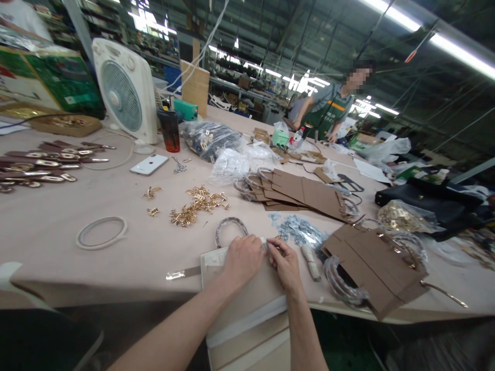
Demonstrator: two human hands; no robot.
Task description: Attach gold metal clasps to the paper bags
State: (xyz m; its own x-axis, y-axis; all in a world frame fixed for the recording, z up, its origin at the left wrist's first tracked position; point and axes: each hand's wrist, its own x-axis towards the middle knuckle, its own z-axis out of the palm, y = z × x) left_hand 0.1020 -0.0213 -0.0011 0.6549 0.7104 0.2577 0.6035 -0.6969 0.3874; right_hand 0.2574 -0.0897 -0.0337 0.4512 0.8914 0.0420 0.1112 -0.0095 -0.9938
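Observation:
A pale, unfinished bag piece lies under my forearms, hanging over the table's front edge. Its wrapped handle loops up at the far side, and a strap with a shiny metal end sticks out to the left. My left hand is closed over the far edge of this piece, fingers curled. Close beside it, my right hand pinches at the same edge. Something small and greyish shows between the fingertips; its kind is unclear.
Gold metal fittings and grey flat metal pieces lie in piles beyond my hands. Brown bag pieces are stacked at right. A tape roll, phone and fan stand left. A co-worker is across the table.

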